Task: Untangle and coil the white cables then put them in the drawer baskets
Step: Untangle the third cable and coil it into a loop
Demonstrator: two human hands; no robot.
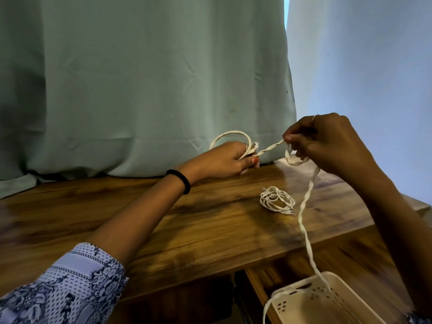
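Observation:
My left hand grips a loop of white cable that arches above its knuckles. A twisted stretch of that cable runs right to my right hand, which pinches it between its fingertips. From the right hand the cable's tail hangs down past the table edge and trails over the cream basket in the open drawer. A second white cable lies in a loose tangled bundle on the wooden table, below and between both hands.
A grey-green curtain hangs behind the table's far edge, with a pale wall to the right. The drawer's wooden front juts out at the lower right. A black band sits on my left wrist.

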